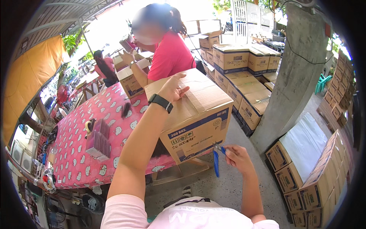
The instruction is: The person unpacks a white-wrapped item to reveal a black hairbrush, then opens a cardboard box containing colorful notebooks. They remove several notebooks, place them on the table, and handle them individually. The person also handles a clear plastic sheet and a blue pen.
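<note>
A large taped cardboard box (194,131) with dark blue bands stands at the near right corner of the table. My left hand (174,91), with a black watch at its wrist, rests on the box top with its fingers spread. To the right of the box, my right hand (237,157) grips blue-handled pliers (216,162) by one handle, while the other handle hangs apart. The jaws are up against the lower edge of the printed side. Whether they pinch anything there is too small to tell.
A pink patterned table cover (82,149) carries a stack of notebooks (98,141) and a tape dispenser (90,125). Across the table, a co-worker in pink (171,57) holds notebooks over an open box (133,78). Stacked cartons (244,86), a concrete pillar (295,68) and more cartons (291,177) stand right.
</note>
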Demonstrator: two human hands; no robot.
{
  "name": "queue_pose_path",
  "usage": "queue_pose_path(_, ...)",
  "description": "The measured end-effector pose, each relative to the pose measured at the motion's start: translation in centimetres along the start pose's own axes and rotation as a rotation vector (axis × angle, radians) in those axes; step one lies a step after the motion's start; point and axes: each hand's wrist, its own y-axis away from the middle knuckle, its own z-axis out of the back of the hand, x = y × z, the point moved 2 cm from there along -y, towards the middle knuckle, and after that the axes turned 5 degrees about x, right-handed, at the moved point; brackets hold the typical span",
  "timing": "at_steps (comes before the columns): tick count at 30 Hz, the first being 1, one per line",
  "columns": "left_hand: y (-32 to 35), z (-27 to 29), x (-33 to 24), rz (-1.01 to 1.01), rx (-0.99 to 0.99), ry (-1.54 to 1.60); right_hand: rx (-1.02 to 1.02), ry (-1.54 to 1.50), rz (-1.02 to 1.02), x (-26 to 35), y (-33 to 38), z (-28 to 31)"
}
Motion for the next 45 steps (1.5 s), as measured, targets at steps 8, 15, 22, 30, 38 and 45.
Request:
queue_pose_path(8, 0.7, 0.2, 0.4, 0.074, 0.103, -0.188, -0.095, -0.225, 0.018, -0.4, -5.8, -1.5)
queue_pose_path(15, 0.9, 0.0, -0.1, 0.084, 0.150, -0.290, -0.041, -0.284, 0.078, -0.9, -7.6, -1.7)
queue_pose_path(22, 0.4, 1.0, 0.8, -0.024, 0.126, -0.150, -0.053, -0.335, 0.072, -1.4, -8.6, -2.5)
queue_pose_path(30, -0.4, 2.3, 1.7, -0.062, 0.343, 0.127, -0.067, -0.396, 0.153, -1.1, -9.7, -2.9)
queue_pose_path(38, -0.3, 1.9, 2.0, -0.083, 0.317, 0.062, -0.292, -0.592, 0.194, -1.0, -7.0, 2.7)
queue_pose_path(45, -0.9, -0.6, 1.4, -0.098, 0.185, -0.013, -0.243, -0.341, 0.306, -0.8, -4.9, 1.9)
